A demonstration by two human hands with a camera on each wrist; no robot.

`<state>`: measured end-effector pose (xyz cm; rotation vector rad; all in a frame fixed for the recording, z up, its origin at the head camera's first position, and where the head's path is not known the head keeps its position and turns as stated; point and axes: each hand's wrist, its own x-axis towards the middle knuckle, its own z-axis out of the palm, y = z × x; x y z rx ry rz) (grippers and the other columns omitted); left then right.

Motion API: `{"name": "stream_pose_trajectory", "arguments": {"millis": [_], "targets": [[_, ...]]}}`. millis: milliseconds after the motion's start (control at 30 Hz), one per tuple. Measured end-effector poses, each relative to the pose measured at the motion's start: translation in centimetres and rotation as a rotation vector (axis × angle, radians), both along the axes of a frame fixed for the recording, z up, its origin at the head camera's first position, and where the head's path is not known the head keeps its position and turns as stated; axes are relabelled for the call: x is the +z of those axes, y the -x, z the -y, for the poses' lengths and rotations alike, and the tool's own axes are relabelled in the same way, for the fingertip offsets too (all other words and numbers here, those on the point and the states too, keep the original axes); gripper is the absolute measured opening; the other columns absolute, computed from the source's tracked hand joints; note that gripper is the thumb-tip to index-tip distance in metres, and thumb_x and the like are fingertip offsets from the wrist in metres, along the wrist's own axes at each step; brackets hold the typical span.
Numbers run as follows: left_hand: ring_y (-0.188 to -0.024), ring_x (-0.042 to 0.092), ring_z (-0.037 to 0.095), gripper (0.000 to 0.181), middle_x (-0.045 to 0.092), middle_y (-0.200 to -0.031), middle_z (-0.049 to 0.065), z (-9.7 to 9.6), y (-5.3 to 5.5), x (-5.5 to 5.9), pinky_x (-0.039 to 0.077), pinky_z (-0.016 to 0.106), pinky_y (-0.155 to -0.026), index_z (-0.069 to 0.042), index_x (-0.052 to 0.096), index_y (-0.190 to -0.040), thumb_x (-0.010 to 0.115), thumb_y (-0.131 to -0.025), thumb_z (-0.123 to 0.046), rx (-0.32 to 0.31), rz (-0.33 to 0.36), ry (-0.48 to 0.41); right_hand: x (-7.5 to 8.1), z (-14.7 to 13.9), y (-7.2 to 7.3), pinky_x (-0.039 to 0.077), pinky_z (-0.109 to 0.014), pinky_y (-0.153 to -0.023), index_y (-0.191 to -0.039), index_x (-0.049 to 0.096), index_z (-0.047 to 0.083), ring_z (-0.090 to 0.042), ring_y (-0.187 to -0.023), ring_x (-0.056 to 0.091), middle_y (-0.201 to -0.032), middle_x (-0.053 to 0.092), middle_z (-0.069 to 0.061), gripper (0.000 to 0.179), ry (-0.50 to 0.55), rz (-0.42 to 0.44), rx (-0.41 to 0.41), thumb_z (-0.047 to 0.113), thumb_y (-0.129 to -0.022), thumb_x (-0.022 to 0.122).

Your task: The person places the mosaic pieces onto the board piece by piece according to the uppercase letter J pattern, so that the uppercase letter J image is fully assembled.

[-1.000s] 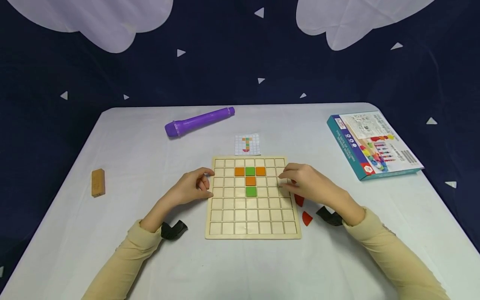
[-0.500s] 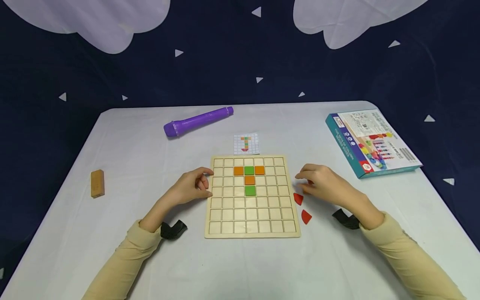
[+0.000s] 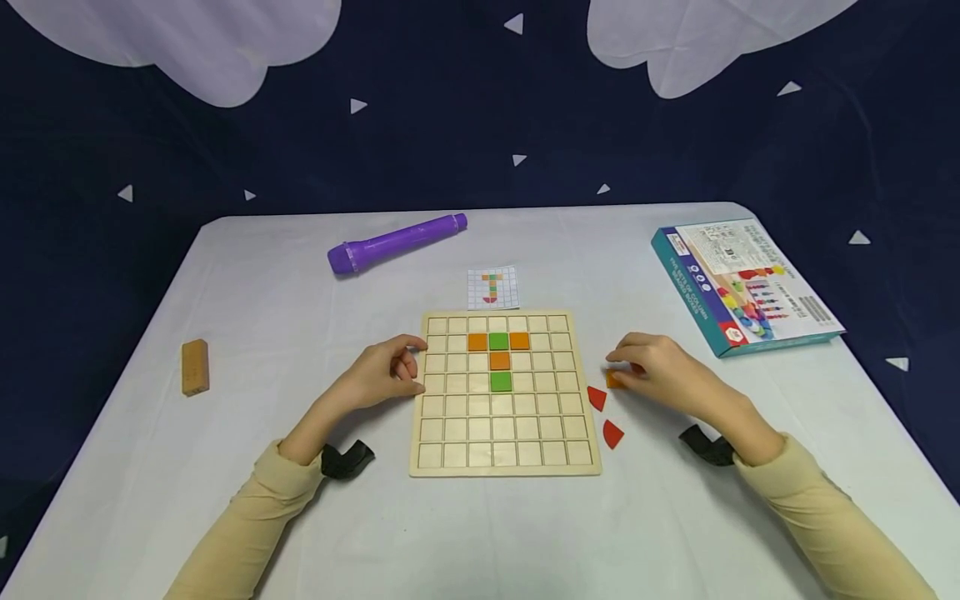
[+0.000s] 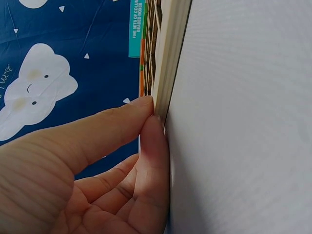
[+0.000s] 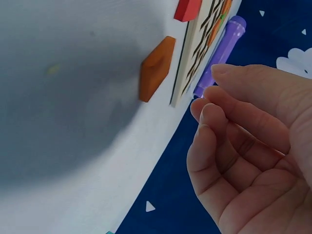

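Observation:
A pale wooden grid board lies mid-table in the head view, with orange and green square tiles set in its upper cells. The left hand touches the board's left edge with thumb and index fingertips, spread apart along it; the left wrist view shows these fingertips against the edge. To the board's right, the right hand hovers with loosely curled fingers holding nothing. Just under it an orange tile lies on the table, apart from the fingers in the right wrist view. Two red quarter-circle pieces lie nearby.
Behind the board lies a small pattern card with a coloured figure. A purple toy microphone is farther back. At the left is a wooden block, at the right a teal-edged box.
The right hand has drawn away from the board to the right and slightly nearer. An orange tile now shows beneath its fingers. The left hand stays at the board's edge.

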<state>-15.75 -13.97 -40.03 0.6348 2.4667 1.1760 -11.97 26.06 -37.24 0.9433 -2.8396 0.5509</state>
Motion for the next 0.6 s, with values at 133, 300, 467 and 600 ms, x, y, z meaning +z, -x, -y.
{"name": "stream_pose_trajectory", "arguments": {"millis": [133,300,467,600], "targets": [[-0.069,0.054,0.009,0.057,0.059,-0.085,0.011,0.02,-0.01,0.00,0.045,0.018,-0.063,0.005,0.049,-0.125,0.074,-0.075,-0.005,0.000,0.000,0.001,-0.27,-0.30,-0.07,0.053,-0.024,-0.062,-0.091,0.072,0.000,-0.009,-0.072,0.058,-0.085,0.068,-0.004,0.017,0.003,0.017,0.002,0.003,-0.074,0.074],[-0.069,0.054,0.009,0.056,0.059,-0.085,0.011,0.01,-0.01,0.03,0.045,0.018,-0.063,0.005,0.049,-0.124,0.074,-0.075,-0.005,0.001,0.000,0.002,-0.56,-0.55,-0.20,0.052,-0.022,-0.063,-0.091,0.072,0.001,-0.009,-0.074,0.059,-0.084,0.067,-0.002,0.016,-0.003,0.050,0.001,0.002,-0.075,0.073],[-0.069,0.054,0.009,0.056,0.059,-0.085,0.011,-0.03,-0.01,0.06,0.045,0.018,-0.063,0.005,0.049,-0.124,0.075,-0.075,-0.005,0.001,-0.003,0.001,-0.80,-0.69,-0.21,0.052,-0.024,-0.064,-0.091,0.072,0.001,-0.010,-0.074,0.059,-0.084,0.066,-0.003,0.016,-0.011,0.056,-0.004,0.003,-0.075,0.073],[-0.069,0.054,0.009,0.056,0.059,-0.085,0.011,-0.05,-0.02,0.06,0.045,0.018,-0.064,0.005,0.049,-0.124,0.074,-0.075,-0.005,0.000,-0.002,0.005,-0.99,-0.80,-0.21,0.053,-0.025,-0.065,-0.092,0.072,-0.001,-0.011,-0.075,0.060,-0.085,0.067,-0.004,0.017,-0.023,0.072,-0.011,0.003,-0.075,0.073]]}}
